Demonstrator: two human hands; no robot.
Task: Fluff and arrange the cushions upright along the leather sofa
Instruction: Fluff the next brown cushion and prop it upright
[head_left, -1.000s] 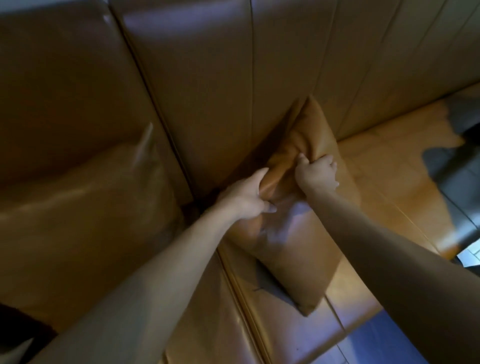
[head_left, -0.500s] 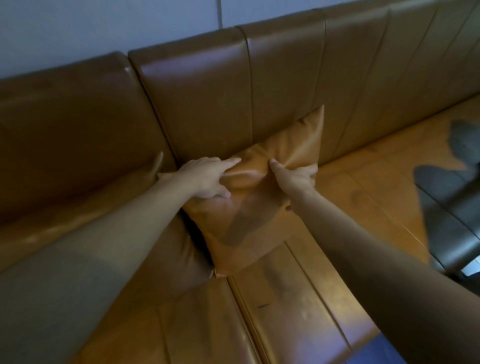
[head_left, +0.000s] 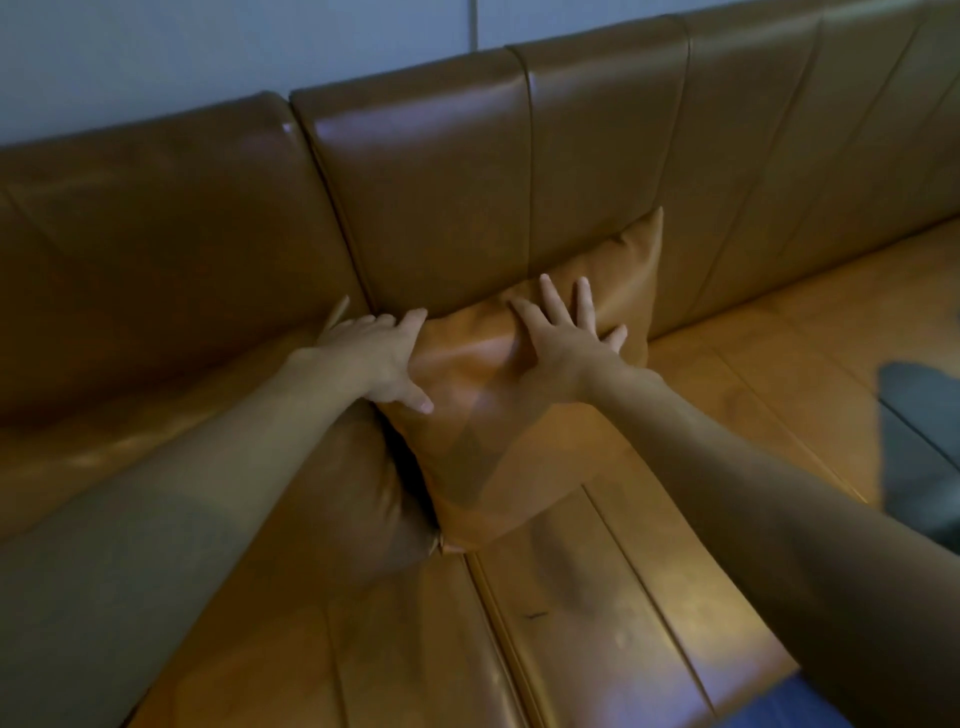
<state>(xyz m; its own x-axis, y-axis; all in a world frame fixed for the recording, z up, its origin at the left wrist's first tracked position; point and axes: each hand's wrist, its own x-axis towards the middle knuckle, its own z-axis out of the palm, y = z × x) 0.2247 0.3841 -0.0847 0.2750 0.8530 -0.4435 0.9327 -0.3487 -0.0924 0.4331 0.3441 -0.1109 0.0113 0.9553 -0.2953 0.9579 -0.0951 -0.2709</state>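
Note:
A tan leather cushion (head_left: 498, 467) leans upright against the backrest (head_left: 431, 208) of the brown leather sofa, one corner pointing up at the right. My right hand (head_left: 563, 343) lies flat on its upper face with the fingers spread. My left hand (head_left: 376, 358) rests on the cushion's upper left edge, fingers extended and thumb on the front face, holding nothing. A second tan cushion (head_left: 332, 493) sits to the left, partly under my left forearm and touching the first cushion.
The sofa seat (head_left: 597, 613) stretches toward me and off to the right. A dark grey object (head_left: 919, 441) lies on the seat at the far right. A pale wall (head_left: 234, 57) rises behind the backrest. A strip of blue floor (head_left: 779, 712) shows bottom right.
Both hands let go of the cushion's pinched top and now lie open on it. The cushion has gone from tilted and lifted to leaning upright against the backrest.

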